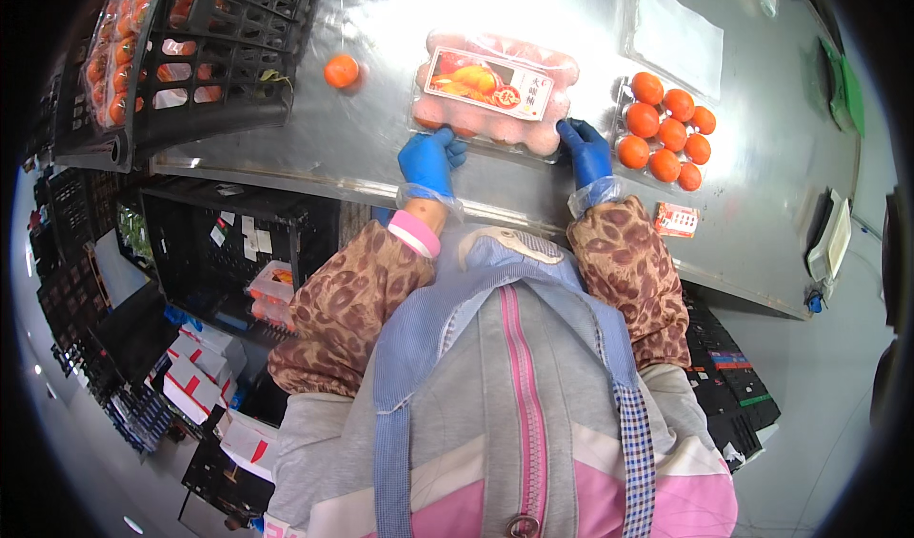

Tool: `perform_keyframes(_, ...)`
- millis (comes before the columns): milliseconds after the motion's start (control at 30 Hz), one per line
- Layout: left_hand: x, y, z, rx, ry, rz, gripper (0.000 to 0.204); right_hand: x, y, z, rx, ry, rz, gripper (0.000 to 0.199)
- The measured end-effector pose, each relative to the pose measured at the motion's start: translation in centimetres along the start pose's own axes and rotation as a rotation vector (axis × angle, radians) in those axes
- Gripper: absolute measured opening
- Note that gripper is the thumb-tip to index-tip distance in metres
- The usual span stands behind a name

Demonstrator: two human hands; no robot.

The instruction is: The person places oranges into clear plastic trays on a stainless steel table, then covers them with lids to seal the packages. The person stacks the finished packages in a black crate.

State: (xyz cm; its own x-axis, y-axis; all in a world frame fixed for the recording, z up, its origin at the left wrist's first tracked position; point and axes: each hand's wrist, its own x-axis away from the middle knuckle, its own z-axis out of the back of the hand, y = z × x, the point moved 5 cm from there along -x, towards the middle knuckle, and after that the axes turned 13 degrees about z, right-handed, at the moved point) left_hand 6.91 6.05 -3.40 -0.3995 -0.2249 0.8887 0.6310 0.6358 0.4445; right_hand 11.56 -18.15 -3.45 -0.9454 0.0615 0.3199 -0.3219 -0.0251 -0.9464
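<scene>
Gloved fingers of left hand [428, 157] and right hand [585, 149] pressed on the near corners of the wrapped fruit pack [493, 92], gripping it. Lying flat on the steel table [286, 148]. Probably slippery film, soft fruit; best held by tray ends. Right of pack: open fruit tray [666, 130]. Left: loose orange fruit [341, 70], black crate [190, 52].

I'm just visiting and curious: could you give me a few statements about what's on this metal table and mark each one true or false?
1. Both hands wear blue gloves: left hand, right hand. True.
2. The hands grip a sealed fruit pack. True.
3. The open tray of fruit lies left of that pack. False: it lies to its right.
4. A loose orange fruit sits inside the black crate. False: it lies on the table, beside the crate.
</scene>
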Motion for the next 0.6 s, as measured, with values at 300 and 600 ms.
perform_keyframes(300,1.2,-1.9,-2.2,0.124,-0.108,0.193,0.018,6.3,1.5,-4.7,-0.672,-0.167,-0.464,0.031)
perform_keyframes(600,1.7,-1.5,-2.7,0.082,-0.105,0.170,0.015,3.7,1.2,-8.1,-0.536,0.041,-0.320,0.015)
